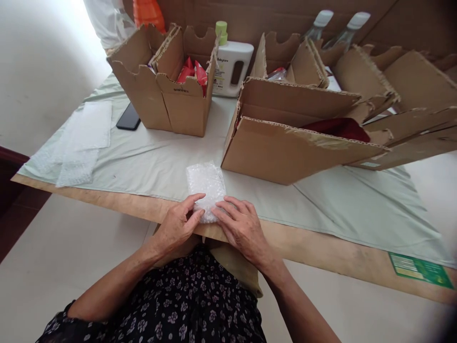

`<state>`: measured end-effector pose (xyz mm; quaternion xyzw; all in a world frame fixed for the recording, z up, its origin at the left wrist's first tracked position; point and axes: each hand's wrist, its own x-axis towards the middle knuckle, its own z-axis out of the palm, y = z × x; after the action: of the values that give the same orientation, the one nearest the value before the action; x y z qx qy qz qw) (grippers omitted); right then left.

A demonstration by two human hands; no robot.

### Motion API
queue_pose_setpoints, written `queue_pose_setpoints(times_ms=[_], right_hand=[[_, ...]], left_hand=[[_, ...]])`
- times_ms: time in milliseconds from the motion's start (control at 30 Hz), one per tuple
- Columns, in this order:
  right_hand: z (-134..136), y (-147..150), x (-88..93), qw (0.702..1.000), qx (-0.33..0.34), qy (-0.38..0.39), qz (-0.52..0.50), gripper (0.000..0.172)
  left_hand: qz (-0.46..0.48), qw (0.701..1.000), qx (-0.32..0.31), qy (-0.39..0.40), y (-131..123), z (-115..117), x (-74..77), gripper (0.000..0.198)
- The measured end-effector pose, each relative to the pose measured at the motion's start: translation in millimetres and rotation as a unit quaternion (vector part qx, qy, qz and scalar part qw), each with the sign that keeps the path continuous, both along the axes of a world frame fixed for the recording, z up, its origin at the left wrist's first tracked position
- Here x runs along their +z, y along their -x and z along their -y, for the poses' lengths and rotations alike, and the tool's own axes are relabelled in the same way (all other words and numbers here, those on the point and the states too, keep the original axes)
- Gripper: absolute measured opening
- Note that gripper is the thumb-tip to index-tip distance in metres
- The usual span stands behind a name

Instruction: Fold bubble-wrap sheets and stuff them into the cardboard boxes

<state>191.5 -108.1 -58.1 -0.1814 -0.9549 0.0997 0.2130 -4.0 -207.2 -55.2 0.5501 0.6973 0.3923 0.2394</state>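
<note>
A small clear bubble-wrap bag (207, 183) lies flat on the cloth near the table's front edge, its near end between my hands. My left hand (180, 216) rests at its lower left side, with thumb and index finger apart and their tips on the wrap. Its other fingers are tucked out of sight. From the right, my right hand (241, 224) lays its fingers, slightly spread, over the bag's lower right corner. Whether anything sits inside the bag I cannot tell.
More bubble-wrap bags (80, 143) lie at the left, beside a dark phone (129, 117). Open cardboard boxes (185, 112) stand behind, with a larger cardboard box (278, 152) at right. A white jug (246, 55) and clear bottles with white caps (323, 18) stand further back.
</note>
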Motion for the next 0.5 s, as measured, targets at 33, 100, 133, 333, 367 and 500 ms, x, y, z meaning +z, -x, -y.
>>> queue_pose_setpoints(times_ms=[33,100,133,333,367,500], right_hand=[[-1.1,0.1,0.4,1.000,0.001,0.007,-0.001,0.029],[-1.8,-0.6,5.1,0.999,0.006,0.047,0.002,0.029],[-1.7,-1.0,8.5,0.997,0.011,0.077,0.010,0.028],[0.4,-0.6,17.1,0.978,-0.019,0.206,0.009,0.029],[1.9,-0.5,16.3,0.983,-0.044,0.176,-0.013,0.028],[7.5,1.2,11.2,0.998,-0.056,0.020,-0.037,0.026]], left_hand=[[-0.040,0.999,0.007,-0.036,-0.4,2.4,1.4,0.033],[-0.116,0.987,0.003,-0.114,-0.9,9.8,4.3,0.031],[-0.142,0.980,-0.015,-0.141,-0.9,14.1,5.3,0.032],[-0.152,0.978,-0.071,-0.121,3.2,17.3,-1.4,0.020],[-0.149,0.981,-0.065,-0.109,4.3,12.5,-3.6,0.020],[-0.162,0.982,-0.049,-0.082,8.7,-8.9,-9.4,0.021]])
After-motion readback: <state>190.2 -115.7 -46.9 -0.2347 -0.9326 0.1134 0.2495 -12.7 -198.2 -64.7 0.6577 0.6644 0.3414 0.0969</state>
